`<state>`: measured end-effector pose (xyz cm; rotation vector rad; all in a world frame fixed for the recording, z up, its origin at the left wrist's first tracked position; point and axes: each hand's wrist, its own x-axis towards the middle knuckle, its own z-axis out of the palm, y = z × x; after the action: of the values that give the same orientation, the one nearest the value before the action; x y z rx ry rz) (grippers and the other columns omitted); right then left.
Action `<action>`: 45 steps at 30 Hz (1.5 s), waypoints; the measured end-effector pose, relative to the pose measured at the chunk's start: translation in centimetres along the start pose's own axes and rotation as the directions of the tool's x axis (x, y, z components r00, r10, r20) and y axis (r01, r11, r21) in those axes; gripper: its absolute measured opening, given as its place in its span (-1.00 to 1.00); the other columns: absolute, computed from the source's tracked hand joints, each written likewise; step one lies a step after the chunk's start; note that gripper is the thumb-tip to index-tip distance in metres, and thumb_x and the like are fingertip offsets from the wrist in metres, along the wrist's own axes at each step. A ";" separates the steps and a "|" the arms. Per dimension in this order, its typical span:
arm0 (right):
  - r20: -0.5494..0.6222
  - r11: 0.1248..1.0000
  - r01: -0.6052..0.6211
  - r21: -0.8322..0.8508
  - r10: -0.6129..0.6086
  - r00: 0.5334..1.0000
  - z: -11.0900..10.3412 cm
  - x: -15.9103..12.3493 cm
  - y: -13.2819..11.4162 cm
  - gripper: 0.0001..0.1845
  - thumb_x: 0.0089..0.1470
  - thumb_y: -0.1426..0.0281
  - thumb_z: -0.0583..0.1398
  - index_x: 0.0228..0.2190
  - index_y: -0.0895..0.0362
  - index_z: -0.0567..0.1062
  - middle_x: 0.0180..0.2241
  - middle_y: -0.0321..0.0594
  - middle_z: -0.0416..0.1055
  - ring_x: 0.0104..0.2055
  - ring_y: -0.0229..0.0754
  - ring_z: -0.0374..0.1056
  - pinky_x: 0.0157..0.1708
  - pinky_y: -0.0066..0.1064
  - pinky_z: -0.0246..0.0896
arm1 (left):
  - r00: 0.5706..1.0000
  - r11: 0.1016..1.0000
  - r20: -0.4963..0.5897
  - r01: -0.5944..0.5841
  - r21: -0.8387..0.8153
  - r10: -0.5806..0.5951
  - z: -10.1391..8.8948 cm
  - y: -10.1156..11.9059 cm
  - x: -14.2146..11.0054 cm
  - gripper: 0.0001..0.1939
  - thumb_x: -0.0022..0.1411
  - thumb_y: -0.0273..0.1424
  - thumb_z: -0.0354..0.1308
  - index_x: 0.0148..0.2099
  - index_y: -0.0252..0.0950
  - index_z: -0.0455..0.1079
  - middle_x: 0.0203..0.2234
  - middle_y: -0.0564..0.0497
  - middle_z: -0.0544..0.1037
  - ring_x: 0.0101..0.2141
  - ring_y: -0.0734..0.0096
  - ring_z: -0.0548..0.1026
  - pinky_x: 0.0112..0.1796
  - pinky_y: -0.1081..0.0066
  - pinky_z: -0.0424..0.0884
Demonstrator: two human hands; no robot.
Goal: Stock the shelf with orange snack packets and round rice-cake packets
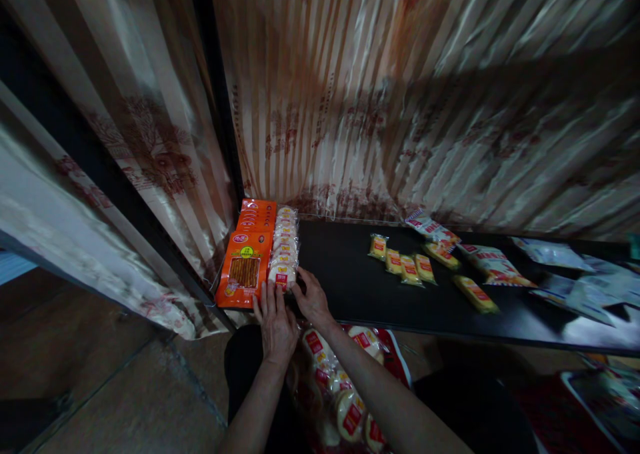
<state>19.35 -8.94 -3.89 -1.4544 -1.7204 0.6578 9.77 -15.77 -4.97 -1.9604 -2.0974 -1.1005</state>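
Observation:
A row of round white crackers in clear wrappers (285, 249) stands overlapped along the left end of a black shelf. My left hand (277, 324) lies with outstretched fingers over the lower front edge of the nearest cracker (281, 277). At that cracker's right side, my right hand (313, 301) touches it with its thumb and fingers apart. Just left of the row lies an orange snack pouch (245, 267) with a window showing brown sticks; more orange pouches (257, 215) overlap behind it. Parts of the front cracker are hidden under my fingers.
On the black shelf (340, 261), several small yellow packets (411, 269) and red-and-white snack bags (495, 265) lie further right, then silvery bags (595, 287). Below my forearms is a bag of wrapped crackers (350, 414). A dark post (215, 74) and curtain (320, 107) border the shelf.

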 end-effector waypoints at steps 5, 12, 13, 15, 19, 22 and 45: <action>-0.026 0.999 -0.034 0.029 0.035 0.999 0.4 0.3 0.0 -0.53 0.07 0.29 0.08 0.03 0.13 0.35 0.01 -0.06 0.37 0.03 -0.06 0.29 0.05 -0.16 0.20 | 1.000 1.000 -0.002 0.001 -0.012 -0.001 0.0 0.0 0.0 -0.43 0.15 -0.59 -0.08 0.23 -0.39 0.09 0.20 -0.26 0.18 0.26 0.09 -0.06 0.18 -0.10 -0.09; -0.024 0.999 -0.033 0.023 0.034 0.999 0.8 0.3 -0.1 -0.54 0.09 0.27 0.07 0.03 0.14 0.36 0.05 -0.05 0.34 0.09 -0.06 0.24 0.10 -0.15 0.14 | 1.000 1.000 0.001 -0.002 -0.006 0.002 0.4 -0.3 -0.2 -0.41 0.14 -0.57 -0.06 0.25 -0.37 0.07 0.21 -0.24 0.17 0.27 0.07 -0.11 0.19 -0.11 -0.13; -0.028 0.999 -0.034 0.018 0.034 0.999 0.8 0.3 -0.1 -0.53 0.10 0.26 0.06 0.03 0.15 0.36 0.05 -0.04 0.33 0.09 -0.05 0.23 0.10 -0.15 0.13 | 1.000 1.000 0.005 0.003 -0.007 -0.003 0.3 -0.3 -0.2 -0.41 0.14 -0.57 -0.05 0.24 -0.37 0.08 0.22 -0.23 0.17 0.27 0.07 -0.11 0.19 -0.11 -0.13; -0.038 0.999 -0.048 0.002 0.048 0.998 0.8 0.4 -0.2 -0.52 0.11 0.25 0.05 0.04 0.17 0.35 0.06 -0.04 0.32 0.10 -0.05 0.21 0.11 -0.15 0.12 | 1.000 1.000 0.013 0.011 -0.013 -0.011 0.3 -0.2 -0.1 -0.41 0.13 -0.58 -0.05 0.24 -0.37 0.09 0.22 -0.22 0.16 0.27 0.08 -0.13 0.19 -0.10 -0.15; -0.022 0.996 -0.085 -0.015 0.085 0.996 1.1 0.5 -0.4 -0.50 0.13 0.23 0.02 0.06 0.16 0.32 0.08 -0.05 0.31 0.11 -0.04 0.20 0.12 -0.13 0.09 | 1.000 1.000 0.012 0.019 -0.013 -0.018 0.1 0.1 0.1 -0.41 0.12 -0.59 -0.05 0.23 -0.40 0.10 0.22 -0.24 0.16 0.28 0.09 -0.15 0.20 -0.10 -0.17; -0.009 0.995 -0.099 -0.006 0.099 0.995 1.2 0.5 -0.4 -0.48 0.13 0.21 0.02 0.06 0.20 0.33 0.09 -0.01 0.29 0.13 -0.03 0.18 0.14 -0.14 0.06 | 1.000 1.000 0.010 0.024 -0.014 -0.024 0.1 0.2 0.2 -0.41 0.12 -0.57 -0.04 0.23 -0.39 0.11 0.20 -0.24 0.19 0.27 0.07 -0.12 0.19 -0.10 -0.16; 0.057 0.913 -0.327 0.245 0.323 0.944 1.2 4.9 -1.6 -0.26 0.10 -0.01 -0.05 0.18 0.19 0.16 0.18 -0.07 0.19 0.23 -0.05 0.06 0.22 -0.19 -0.09 | 0.999 0.996 0.034 0.031 0.086 -0.034 0.1 0.5 0.4 -0.46 0.14 -0.57 -0.07 0.20 -0.45 0.15 0.21 -0.22 0.18 0.28 0.08 -0.17 0.20 -0.10 -0.16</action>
<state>17.20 -4.42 -2.18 -1.5675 -1.3552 1.0286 10.19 -15.44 -4.63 -1.9285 -2.1631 -0.9702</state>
